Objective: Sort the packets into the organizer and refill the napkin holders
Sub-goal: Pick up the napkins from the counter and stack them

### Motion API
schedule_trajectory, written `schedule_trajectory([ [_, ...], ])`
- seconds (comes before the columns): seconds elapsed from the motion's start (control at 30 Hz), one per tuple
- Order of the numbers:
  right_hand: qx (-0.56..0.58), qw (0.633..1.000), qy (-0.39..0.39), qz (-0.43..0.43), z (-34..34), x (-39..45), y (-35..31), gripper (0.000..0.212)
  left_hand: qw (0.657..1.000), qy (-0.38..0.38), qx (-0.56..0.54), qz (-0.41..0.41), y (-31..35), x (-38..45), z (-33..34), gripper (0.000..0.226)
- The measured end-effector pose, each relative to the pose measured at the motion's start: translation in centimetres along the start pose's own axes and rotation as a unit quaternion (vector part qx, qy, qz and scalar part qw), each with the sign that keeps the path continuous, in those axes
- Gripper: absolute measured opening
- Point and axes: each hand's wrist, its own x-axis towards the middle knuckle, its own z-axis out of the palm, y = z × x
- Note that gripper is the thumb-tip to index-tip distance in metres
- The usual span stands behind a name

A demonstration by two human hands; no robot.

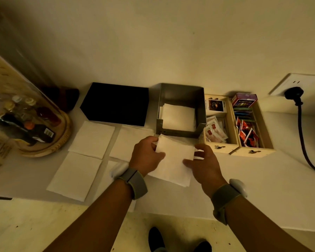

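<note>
Both my hands hold a white napkin (174, 158) just in front of the grey metal napkin holder (180, 92). My left hand (146, 155) pinches its left edge. Along the right edge, my right hand (205, 165) grips with the fingers curled. White napkins (178, 117) lie inside the holder. A black napkin holder (116, 103) stands to its left. Several loose napkins (92, 139) lie flat on the counter at left. The wooden organizer (235, 149) at right holds pale packets (215, 130) and red packets (247, 134).
A round wooden tray (62, 140) under a clear dome with small bottles (35, 122) stands at far left. A wall socket (293, 84) with a black plug and cable (302, 135) is at the right. My shoes (156, 239) show below the counter edge.
</note>
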Motion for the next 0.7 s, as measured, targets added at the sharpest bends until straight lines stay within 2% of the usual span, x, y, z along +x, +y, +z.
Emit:
schedule_trajectory([
  [0.13,-0.009,1.000,-0.020,0.003,-0.2,-0.2,0.7,0.068,0.997,0.004,0.078,0.017,-0.3,1.2,0.7,0.059],
  [0.3,0.008,0.999,-0.046,0.012,0.2,0.2,0.7,0.070,0.995,-0.009,0.100,-0.015,0.0,2.2,1.5,0.076],
  [0.53,-0.036,0.998,-0.040,-0.017,0.1,0.9,1.2,0.066,0.990,-0.093,-0.073,-0.077,-0.1,1.5,1.1,0.069],
  [0.7,0.003,0.997,-0.061,-0.051,-0.6,0.4,1.9,0.073,0.977,-0.130,-0.167,-0.034,-0.5,-0.4,0.1,0.042],
])
